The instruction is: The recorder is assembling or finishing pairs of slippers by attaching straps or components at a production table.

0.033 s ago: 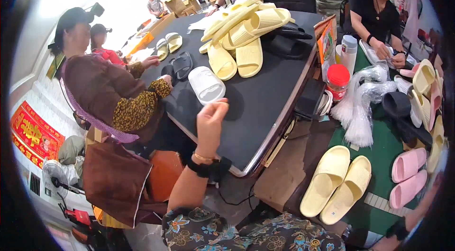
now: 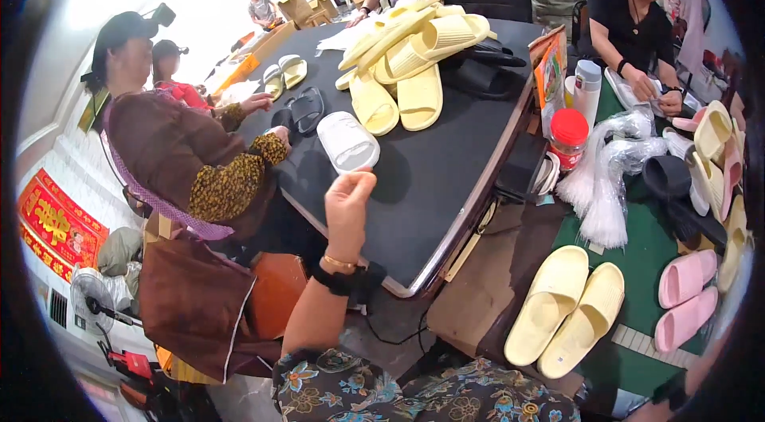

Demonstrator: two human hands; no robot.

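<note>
Got left hand [image 2: 351, 203] raised by counter [image 2: 434, 175], loosely curled, can't tell if pinching anything. Just beyond it: white slipper [image 2: 347, 135]. Farther past hand: heap of yellow slippers [image 2: 410, 55]. Off to right: yellow pair [image 2: 550, 306]. Can't make out right hand.

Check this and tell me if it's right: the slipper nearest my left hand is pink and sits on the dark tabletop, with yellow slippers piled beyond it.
Not quite: the head view shows that the slipper nearest your left hand is white, not pink. It does sit on the dark tabletop, with yellow slippers piled beyond it.
</note>
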